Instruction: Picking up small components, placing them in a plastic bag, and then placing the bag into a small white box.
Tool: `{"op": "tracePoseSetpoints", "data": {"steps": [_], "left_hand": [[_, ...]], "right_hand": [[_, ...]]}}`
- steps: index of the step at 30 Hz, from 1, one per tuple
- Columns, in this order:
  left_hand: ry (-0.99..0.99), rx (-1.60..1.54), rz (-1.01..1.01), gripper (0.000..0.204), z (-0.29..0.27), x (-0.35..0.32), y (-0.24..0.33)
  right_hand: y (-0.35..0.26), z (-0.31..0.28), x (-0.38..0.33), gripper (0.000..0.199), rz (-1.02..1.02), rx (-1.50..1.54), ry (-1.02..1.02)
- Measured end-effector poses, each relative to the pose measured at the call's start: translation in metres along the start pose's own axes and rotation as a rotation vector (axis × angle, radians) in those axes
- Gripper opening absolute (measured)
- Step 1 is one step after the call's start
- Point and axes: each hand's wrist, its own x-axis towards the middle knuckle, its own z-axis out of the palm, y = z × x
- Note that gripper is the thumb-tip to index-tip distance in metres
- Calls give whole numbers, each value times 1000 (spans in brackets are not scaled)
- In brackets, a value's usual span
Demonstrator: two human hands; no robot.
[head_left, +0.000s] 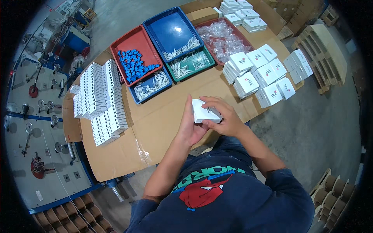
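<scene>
Head view | white box (203, 113) sitting between both hands, left hand (191, 126) cupping its left side, right hand (226, 118) gripping the other | prob light, stiffish card, kinda crushable, so hold by edges | blue tray (163, 29) well past left hand

white box (201, 112), red tray (134, 38), blue tray (165, 26), green tray (197, 71).

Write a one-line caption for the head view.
Left hand and right hand hold a white box at a cardboard-covered table, where a red tray holds blue pieces.
</scene>
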Motion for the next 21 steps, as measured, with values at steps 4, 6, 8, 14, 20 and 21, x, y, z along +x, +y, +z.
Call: {"op": "tracePoseSetpoints", "data": {"steps": [4, 6, 8, 14, 20, 21], "left_hand": [[2, 45, 14, 70, 2, -5, -3], [-41, -2, 25, 64, 4, -7, -4], [1, 3, 46, 63, 8, -14, -4], [27, -49, 201, 59, 24, -37, -20], [31, 13, 265, 61, 26, -44, -23], [41, 53, 260, 61, 26, -45, -24]], "right_hand": [[-6, 6, 3, 54, 49, 89, 2], [-9, 7, 6, 56, 98, 154, 2], [-10, 8, 9, 62, 71, 173, -13], [-16, 12, 14, 74, -84, 25, -47], [-15, 20, 21, 78, -203, 32, -23], [-14, 19, 22, 78, -202, 32, -23]]}}
